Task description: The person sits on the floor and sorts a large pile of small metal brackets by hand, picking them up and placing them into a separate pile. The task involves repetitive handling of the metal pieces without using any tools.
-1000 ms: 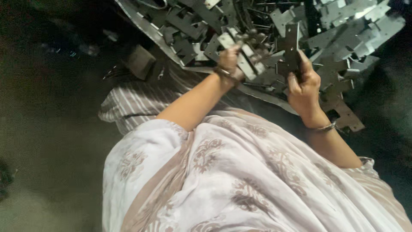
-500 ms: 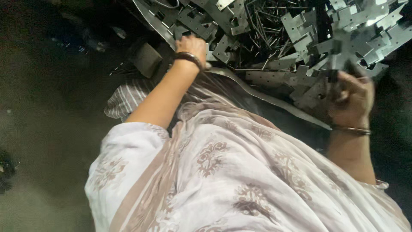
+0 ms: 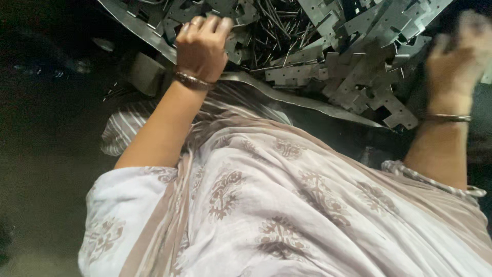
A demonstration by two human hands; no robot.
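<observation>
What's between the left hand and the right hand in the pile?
Head view: between the left hand and the blurred right hand lies a heap of flat grey metal brackets, with thin metal rods nearer the left.

flat grey punched metal brackets (image 3: 359, 77) heaped in a loose tangle, overlapping at all angles, thin dark metal rods (image 3: 279, 23) mixed in among them at the pile's middle.

No packages, labels, signs, screens visible
</observation>
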